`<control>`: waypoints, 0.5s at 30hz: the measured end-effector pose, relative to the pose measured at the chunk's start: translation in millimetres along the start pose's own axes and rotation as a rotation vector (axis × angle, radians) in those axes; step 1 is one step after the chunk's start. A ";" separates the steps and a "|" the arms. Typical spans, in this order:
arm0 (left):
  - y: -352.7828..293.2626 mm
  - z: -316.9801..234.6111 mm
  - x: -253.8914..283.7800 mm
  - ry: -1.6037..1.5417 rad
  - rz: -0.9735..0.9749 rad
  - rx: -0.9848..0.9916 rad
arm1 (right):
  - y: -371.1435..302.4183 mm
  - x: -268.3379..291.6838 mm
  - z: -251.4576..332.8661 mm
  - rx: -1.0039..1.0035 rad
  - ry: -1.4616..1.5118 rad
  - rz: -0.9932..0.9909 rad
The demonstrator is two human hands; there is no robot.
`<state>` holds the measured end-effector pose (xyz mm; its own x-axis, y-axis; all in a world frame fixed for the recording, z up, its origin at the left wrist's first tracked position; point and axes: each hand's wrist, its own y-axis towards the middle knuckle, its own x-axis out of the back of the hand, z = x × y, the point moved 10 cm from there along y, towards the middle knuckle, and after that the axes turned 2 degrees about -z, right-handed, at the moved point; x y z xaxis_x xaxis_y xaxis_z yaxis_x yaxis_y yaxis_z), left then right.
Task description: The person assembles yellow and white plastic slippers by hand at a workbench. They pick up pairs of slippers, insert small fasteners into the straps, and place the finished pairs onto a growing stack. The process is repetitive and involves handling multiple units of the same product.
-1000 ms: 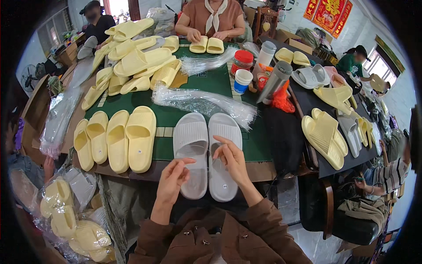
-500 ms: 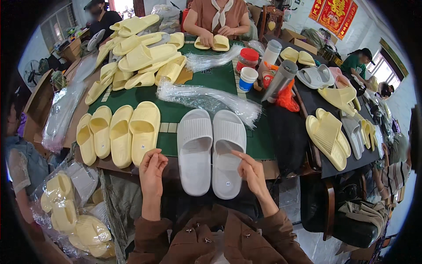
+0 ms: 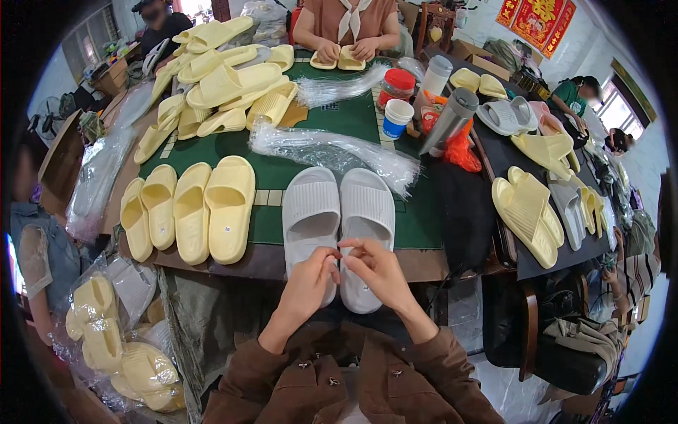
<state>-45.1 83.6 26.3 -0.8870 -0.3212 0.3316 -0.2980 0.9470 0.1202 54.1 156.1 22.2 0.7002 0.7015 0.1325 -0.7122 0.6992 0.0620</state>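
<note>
A pair of grey slide sandals lies at the table's near edge, toes away from me. My left hand [image 3: 308, 280] is over the heel end of the left grey slide [image 3: 311, 203], its fingers pinched together. Above the right grey slide [image 3: 369, 201] is my right hand [image 3: 376, 274], with thumb and forefinger drawn in toward the left fingertips. Both sets of fingertips nearly meet between the slides. Whatever they hold, if anything, is too small to make out. A small round label on the right slide's heel is partly covered by my right hand.
Two pairs of yellow slides [image 3: 230, 215] stand left of the grey pair, before a heap of yellow slides [image 3: 233, 86]. Clear plastic bags [image 3: 332, 155] lie beyond. Cups, a steel tumbler [image 3: 452, 120] and more slides are right. Across the table, a person handles yellow slides.
Both hands have come inward, from either side of the grey slides to over their heels, fingertips now close together. The grey slides have stayed in place on the table edge.
</note>
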 end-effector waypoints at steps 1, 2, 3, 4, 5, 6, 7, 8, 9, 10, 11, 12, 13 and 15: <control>2.1 4.2 -3.9 0.036 0.018 0.017 | 2.4 -3.6 8.1 0.001 -0.007 -0.011; 3.4 1.9 -5.4 0.061 0.011 -0.002 | 5.1 -6.9 11.2 0.007 0.005 -0.022; 4.6 -1.1 -7.0 0.086 0.004 -0.020 | 7.6 -10.0 13.7 0.013 0.018 -0.033; 5.5 -3.4 -7.7 0.111 -0.003 -0.038 | 9.7 -11.0 14.9 0.019 0.031 -0.045; 6.0 -3.3 -7.5 0.125 -0.005 -0.035 | 12.0 -9.4 16.4 0.030 0.016 -0.061; 6.4 -3.2 -6.9 0.139 -0.009 -0.032 | 14.3 -7.8 18.1 0.042 0.001 -0.077; 7.0 -2.6 -6.4 0.151 -0.012 -0.029 | 15.5 -6.1 19.2 0.053 -0.015 -0.093; 7.2 -3.5 -5.6 0.138 -0.014 -0.036 | 16.3 -7.4 17.5 0.054 0.006 -0.083; 7.1 -5.0 -4.4 0.126 -0.017 -0.043 | 17.2 -8.7 14.6 0.056 0.028 -0.072; 6.5 -6.9 -2.6 0.114 -0.022 -0.049 | 18.0 -10.8 14.0 0.058 0.050 -0.058; 5.9 -7.1 -0.7 0.114 -0.027 -0.027 | 17.8 -10.9 12.5 0.034 0.042 -0.058; 5.2 -8.3 0.8 0.115 -0.033 -0.004 | 17.2 -10.6 12.8 0.010 0.034 -0.059; 4.8 -9.8 1.7 0.117 -0.036 0.017 | 16.7 -9.7 12.6 -0.012 0.026 -0.061; 0.0 -23.6 10.2 0.014 -0.150 -0.068 | 19.7 2.4 9.6 0.068 0.070 -0.166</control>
<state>-45.8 80.2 51.7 -0.8295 -0.4594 0.3178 -0.4015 0.8858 0.2326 41.3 170.2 33.3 0.8083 0.5870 0.0458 -0.5868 0.7967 0.1445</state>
